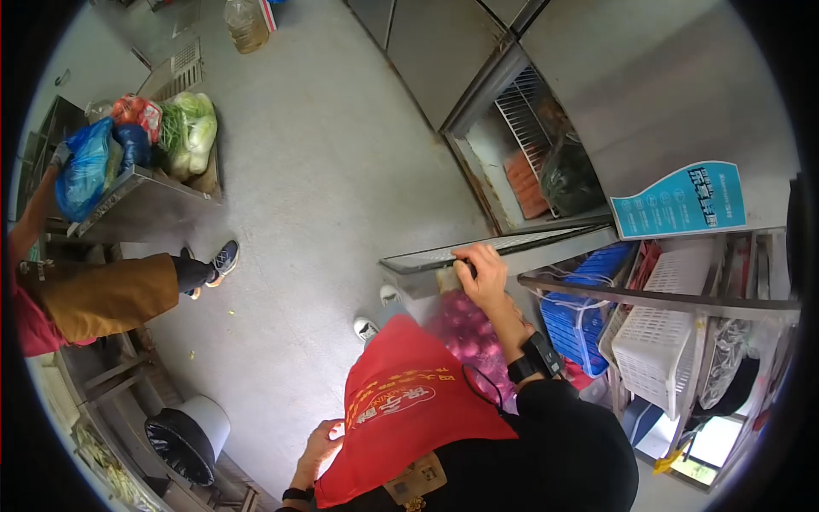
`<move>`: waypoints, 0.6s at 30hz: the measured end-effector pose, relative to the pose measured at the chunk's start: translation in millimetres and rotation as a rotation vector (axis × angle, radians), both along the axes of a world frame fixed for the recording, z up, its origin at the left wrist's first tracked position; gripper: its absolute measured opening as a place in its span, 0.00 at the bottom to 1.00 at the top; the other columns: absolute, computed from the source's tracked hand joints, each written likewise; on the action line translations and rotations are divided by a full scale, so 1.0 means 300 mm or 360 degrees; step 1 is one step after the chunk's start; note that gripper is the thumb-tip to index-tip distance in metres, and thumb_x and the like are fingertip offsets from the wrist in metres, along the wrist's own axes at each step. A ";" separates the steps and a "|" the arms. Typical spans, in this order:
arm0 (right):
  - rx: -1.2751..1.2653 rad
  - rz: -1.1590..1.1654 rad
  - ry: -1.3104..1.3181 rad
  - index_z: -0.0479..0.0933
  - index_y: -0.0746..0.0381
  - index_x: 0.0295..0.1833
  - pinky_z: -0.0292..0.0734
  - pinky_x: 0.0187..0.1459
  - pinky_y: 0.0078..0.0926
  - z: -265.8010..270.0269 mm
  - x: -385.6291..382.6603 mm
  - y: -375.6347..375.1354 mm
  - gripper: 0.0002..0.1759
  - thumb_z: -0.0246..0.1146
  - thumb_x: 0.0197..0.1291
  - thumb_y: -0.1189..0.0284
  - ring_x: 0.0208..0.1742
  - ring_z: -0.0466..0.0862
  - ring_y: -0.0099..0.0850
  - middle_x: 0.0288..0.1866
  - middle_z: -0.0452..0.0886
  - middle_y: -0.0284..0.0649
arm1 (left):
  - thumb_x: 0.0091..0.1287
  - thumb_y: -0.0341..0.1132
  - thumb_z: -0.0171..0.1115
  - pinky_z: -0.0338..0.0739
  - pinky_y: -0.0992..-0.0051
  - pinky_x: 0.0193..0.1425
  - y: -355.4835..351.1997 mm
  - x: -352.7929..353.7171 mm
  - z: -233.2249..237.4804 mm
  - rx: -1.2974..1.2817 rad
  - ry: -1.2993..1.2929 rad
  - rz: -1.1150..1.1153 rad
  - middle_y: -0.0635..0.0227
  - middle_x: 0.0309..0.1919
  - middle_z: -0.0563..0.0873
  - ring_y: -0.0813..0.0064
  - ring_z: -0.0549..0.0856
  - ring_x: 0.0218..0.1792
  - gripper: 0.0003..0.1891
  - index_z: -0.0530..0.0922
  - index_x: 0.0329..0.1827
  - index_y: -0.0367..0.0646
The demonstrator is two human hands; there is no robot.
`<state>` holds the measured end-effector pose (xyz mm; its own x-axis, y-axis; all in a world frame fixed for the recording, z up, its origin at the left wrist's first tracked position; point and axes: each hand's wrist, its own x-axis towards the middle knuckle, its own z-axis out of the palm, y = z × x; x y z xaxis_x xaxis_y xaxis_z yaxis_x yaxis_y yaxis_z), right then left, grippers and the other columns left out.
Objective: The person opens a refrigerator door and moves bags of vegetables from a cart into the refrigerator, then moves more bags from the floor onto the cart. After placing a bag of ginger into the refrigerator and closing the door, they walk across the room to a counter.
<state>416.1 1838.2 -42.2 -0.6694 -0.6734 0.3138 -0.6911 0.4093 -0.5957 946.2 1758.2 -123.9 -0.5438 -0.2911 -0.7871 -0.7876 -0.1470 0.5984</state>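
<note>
My right hand (pixel 485 277) is closed over the edge of the open refrigerator door (pixel 529 260), near its free corner. Below that hand is a mesh bag of red onions (pixel 478 337), partly covered by my red apron (pixel 418 392). My left hand (pixel 322 445) is low beside the apron's left edge, its fingers loosely apart and partly hidden, with nothing visible in it. Inside the refrigerator compartment (pixel 476 175) are a wire rack (pixel 522 115), a pack of orange-red food (pixel 525 183) and a dark green plastic bag (pixel 570 181).
A co-worker in a brown apron (pixel 128 299) stands at left, a hand at a blue bag (pixel 85 171) beside a metal cart (pixel 145 200) of vegetables. A black-lined bin (pixel 205 431) is lower left. A rack at right holds white (pixel 661 333) and blue baskets (pixel 572 320).
</note>
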 end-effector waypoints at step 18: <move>-0.0058 0.0070 -0.0072 0.78 0.58 0.30 0.70 0.32 0.27 0.037 0.073 0.118 0.05 0.65 0.45 0.71 0.29 0.76 0.33 0.26 0.77 0.33 | 0.52 0.48 0.69 0.76 0.71 0.50 -0.028 -0.148 0.087 -0.0037 -0.0112 -0.0533 0.62 0.48 0.79 0.67 0.80 0.45 0.28 0.75 0.57 0.54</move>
